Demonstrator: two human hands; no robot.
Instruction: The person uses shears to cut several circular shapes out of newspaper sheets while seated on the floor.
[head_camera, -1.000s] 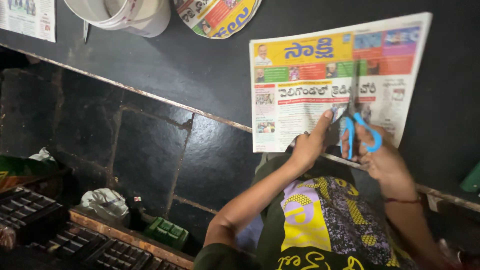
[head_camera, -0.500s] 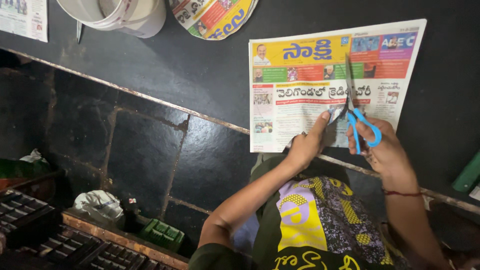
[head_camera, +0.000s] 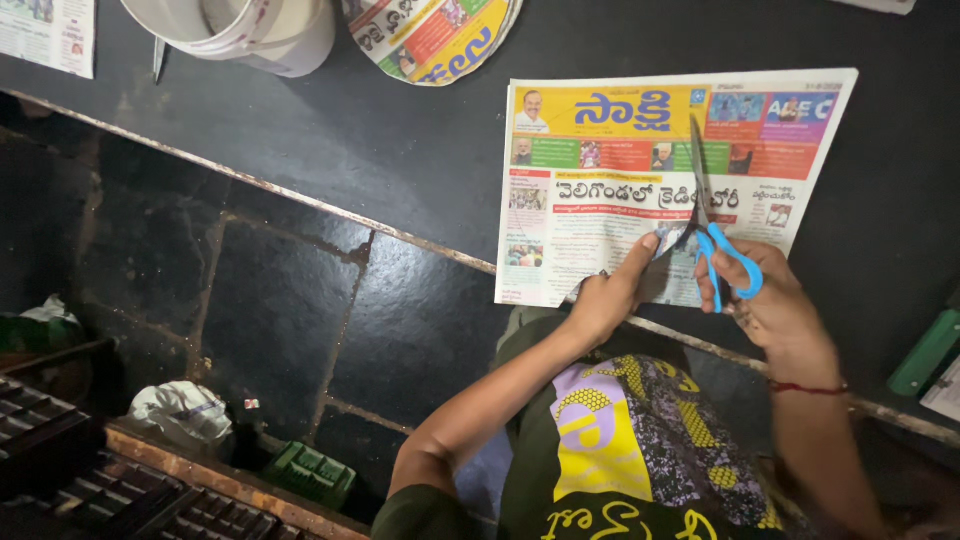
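On the dark counter (head_camera: 380, 150) we see a folded newspaper (head_camera: 610, 190) lying flat, its near edge reaching the counter's rim. Our right hand (head_camera: 765, 300) is closed through the blue handles of the scissors (head_camera: 712, 235), whose blades point away from us and lie over the paper, right of its middle. Our left hand (head_camera: 610, 295) pinches the paper's near edge just left of the blades, thumb on top, fingers curled under. A red thread circles the right wrist. Farther back on the counter stand a white bucket (head_camera: 270, 35) and a round stack of cut paper (head_camera: 440, 35). Below, on the stone floor (head_camera: 260, 310), lie a white bag (head_camera: 180, 412) and a green box (head_camera: 310, 472).
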